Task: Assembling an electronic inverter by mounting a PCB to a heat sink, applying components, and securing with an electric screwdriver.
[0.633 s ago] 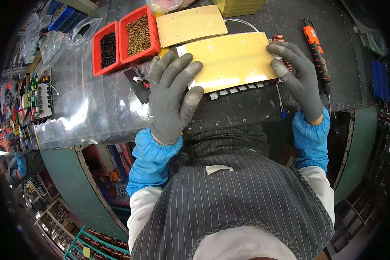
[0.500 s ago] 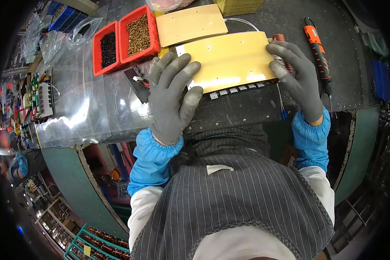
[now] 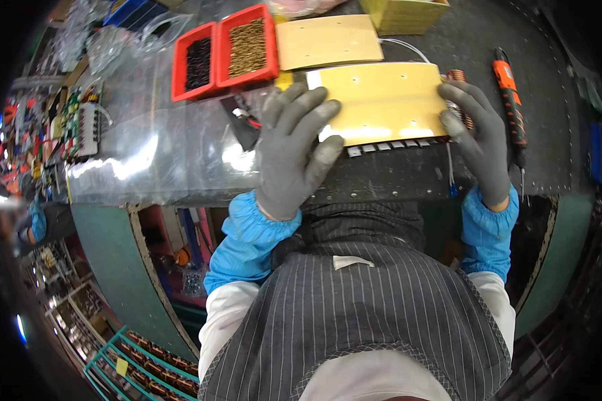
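The gloved left hand (image 3: 291, 154) and right hand (image 3: 479, 140) are staying apart from each other, fingers spread, tips touching opposite ends of a yellow panel (image 3: 384, 103) that is lying near the front edge of the tabletop (image 3: 398, 180). A paler panel (image 3: 328, 43) is lying behind it, red bins (image 3: 272, 43) are sitting leftward, and an orange-black screwdriver (image 3: 509, 97) is lying toward the right edge.
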`<action>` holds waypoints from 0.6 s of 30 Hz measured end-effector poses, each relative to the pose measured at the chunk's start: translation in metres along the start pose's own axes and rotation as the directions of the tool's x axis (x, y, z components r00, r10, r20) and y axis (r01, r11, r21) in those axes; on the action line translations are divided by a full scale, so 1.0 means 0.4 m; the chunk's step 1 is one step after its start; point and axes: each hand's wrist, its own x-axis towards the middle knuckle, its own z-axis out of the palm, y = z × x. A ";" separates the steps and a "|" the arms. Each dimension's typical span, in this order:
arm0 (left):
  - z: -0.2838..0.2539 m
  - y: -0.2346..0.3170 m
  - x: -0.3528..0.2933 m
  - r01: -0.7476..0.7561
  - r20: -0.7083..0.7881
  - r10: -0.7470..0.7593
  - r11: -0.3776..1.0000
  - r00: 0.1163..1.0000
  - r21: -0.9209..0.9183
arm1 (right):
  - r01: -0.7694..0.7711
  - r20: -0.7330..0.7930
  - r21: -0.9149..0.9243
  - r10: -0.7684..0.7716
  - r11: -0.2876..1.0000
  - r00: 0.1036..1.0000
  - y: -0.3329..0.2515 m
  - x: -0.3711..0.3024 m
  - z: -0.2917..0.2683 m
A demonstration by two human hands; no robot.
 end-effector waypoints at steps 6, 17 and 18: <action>-0.081 -0.086 0.057 -0.034 -0.224 0.028 0.999 0.974 -0.021 | -0.001 -0.066 0.020 0.002 1.000 0.998 -0.005 -0.012 -0.032; -0.266 -0.509 0.195 0.255 0.349 -0.400 0.883 0.847 0.394 | -0.049 -0.121 0.010 0.050 0.999 0.991 -0.012 -0.051 -0.034; -0.251 -0.523 0.192 0.206 0.393 -0.377 0.888 0.839 0.411 | -0.040 -0.121 -0.017 0.038 0.999 0.992 -0.005 -0.056 -0.040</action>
